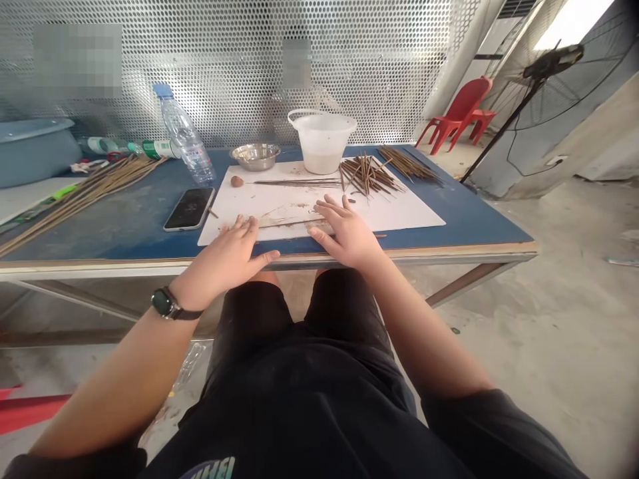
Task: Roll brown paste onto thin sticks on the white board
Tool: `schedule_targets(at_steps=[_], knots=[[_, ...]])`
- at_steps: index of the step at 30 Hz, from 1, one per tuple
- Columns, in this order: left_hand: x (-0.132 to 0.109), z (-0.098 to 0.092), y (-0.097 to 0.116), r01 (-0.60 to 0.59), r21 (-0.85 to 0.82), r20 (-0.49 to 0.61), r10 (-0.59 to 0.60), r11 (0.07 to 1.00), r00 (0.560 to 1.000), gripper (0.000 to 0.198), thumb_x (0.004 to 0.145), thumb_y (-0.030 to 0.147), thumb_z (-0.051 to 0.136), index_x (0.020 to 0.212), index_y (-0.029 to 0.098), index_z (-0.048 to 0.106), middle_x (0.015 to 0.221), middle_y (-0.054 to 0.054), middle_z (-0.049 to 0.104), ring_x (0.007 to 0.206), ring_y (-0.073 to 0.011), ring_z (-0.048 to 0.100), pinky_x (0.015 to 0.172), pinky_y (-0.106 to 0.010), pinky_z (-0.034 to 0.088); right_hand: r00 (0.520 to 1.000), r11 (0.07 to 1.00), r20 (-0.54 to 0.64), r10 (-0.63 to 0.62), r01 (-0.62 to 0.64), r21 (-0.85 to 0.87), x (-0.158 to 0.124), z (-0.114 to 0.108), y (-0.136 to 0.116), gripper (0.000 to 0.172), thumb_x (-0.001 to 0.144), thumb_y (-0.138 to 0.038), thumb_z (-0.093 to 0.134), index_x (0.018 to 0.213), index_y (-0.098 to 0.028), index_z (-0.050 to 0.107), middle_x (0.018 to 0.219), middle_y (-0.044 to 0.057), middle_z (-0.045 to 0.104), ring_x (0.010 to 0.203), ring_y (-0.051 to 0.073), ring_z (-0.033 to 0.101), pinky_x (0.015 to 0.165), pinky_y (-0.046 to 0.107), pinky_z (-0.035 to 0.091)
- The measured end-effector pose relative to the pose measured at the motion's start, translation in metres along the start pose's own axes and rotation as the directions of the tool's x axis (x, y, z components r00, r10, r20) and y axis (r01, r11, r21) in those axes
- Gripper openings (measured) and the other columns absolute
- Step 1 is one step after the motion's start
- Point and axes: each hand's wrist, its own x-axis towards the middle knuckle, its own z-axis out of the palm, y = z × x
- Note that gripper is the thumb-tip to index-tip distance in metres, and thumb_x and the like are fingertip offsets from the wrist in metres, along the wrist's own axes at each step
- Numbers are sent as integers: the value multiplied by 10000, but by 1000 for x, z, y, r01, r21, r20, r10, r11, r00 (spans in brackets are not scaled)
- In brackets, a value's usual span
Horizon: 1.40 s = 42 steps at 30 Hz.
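Note:
Across the front of a white board (414,213) lies a thin brown stick (292,223), running between my two hands. My left hand (227,253) rests flat at the board's front left edge, fingers stretched out and thumb apart, near the stick's left end. Over the stick's right end, my right hand (347,231) lies palm down with its fingers spread. Whether the palms press on the stick is hidden. Farther back on the board are a row of thin brown sticks (299,183), a brown lump (237,181) and a heaped pile of brown sticks (368,176).
A white bucket (324,143) and a metal bowl (255,157) stand at the back. Left are a phone (190,209), a plastic bottle (187,136), long thin sticks (100,189) and a blue basin (34,153). More sticks (407,163) lie back right.

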Motion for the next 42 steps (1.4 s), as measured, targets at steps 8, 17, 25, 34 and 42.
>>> schedule_targets(at_steps=[8,17,25,34,42], knots=[[11,-12,-29,-29,-212,-99,8,977,995,952,1068,732,474,1798,135,339,1851,-173,337,1725,-416,280,1403,-570,256,889,958,-374,264,-197,207,-3,7,17,533,1065,-695,508,1130,-228,756,1048,145,842,956,311,799,863,483,655],[86,-31,-75,-193,-804,-347,-180,562,920,456,1042,655,663,1166,244,819,1199,-147,842,1167,-330,788,1056,-497,624,884,933,-376,279,-156,325,4,12,9,352,1057,-530,566,896,-259,723,753,33,772,618,204,707,706,395,623],[121,-11,-100,-182,-731,-390,-183,658,903,400,1081,521,658,846,208,741,836,-102,788,778,-195,722,774,-331,584,995,992,-35,-98,100,77,50,40,-50,517,1155,-443,385,1349,-163,774,1360,206,807,1294,350,756,1122,534,597],[120,-3,-104,-169,-725,-404,-214,668,889,450,1085,525,639,760,217,687,773,-80,733,756,-201,714,676,-285,508,899,992,437,-5,60,-113,57,57,-85,1165,1045,-914,187,1773,-18,340,1875,253,209,1756,482,78,1394,715,98],[120,-4,-106,-178,-732,-412,-219,658,885,438,1100,428,614,719,216,663,766,-81,731,716,-187,678,708,-301,522,875,992,482,48,15,-125,70,56,-85,1214,1021,-937,119,1783,-11,303,1885,247,174,1759,473,67,1399,695,86]])
